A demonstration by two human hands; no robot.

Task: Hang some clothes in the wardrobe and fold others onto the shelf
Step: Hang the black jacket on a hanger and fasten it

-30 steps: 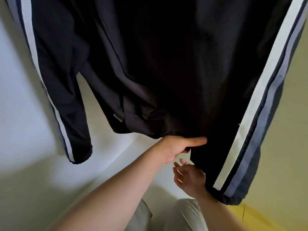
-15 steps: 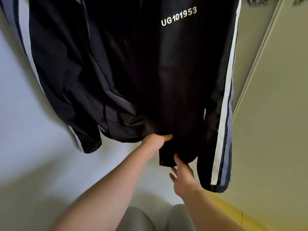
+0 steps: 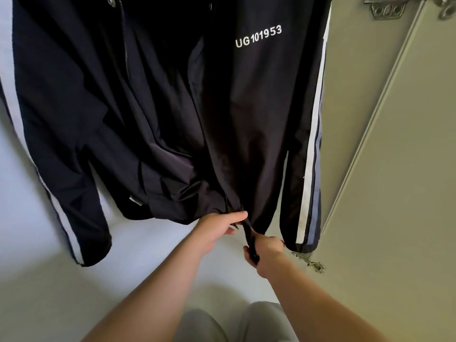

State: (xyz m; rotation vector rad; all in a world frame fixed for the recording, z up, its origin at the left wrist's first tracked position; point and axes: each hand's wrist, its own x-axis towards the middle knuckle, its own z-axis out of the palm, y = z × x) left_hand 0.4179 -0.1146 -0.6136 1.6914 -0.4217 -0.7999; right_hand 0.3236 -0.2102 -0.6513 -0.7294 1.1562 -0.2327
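Note:
A dark navy zip jacket point(image 3: 160, 107) with white and grey sleeve stripes and the white print "UG101953" hangs in front of me inside the wardrobe. Its top is out of frame, so what it hangs from is hidden. My left hand point(image 3: 218, 227) pinches the bottom hem of the left front panel beside the zip. Just below and to the right, my right hand point(image 3: 265, 250) grips the lower end of the right front edge with the zip. The two front edges meet between my hands.
The wardrobe's pale back wall point(image 3: 29, 280) lies behind the jacket. An open beige wardrobe door point(image 3: 407, 193) stands at the right, with metal hinges at its top point(image 3: 387, 8) and lower down point(image 3: 313, 264). My grey trousers point(image 3: 246, 324) show at the bottom.
The view has pulled back and up, so more of the jacket shows. My right hand went from open fingers under the hem to gripping the zip edge; my left hand has kept its hold on the hem.

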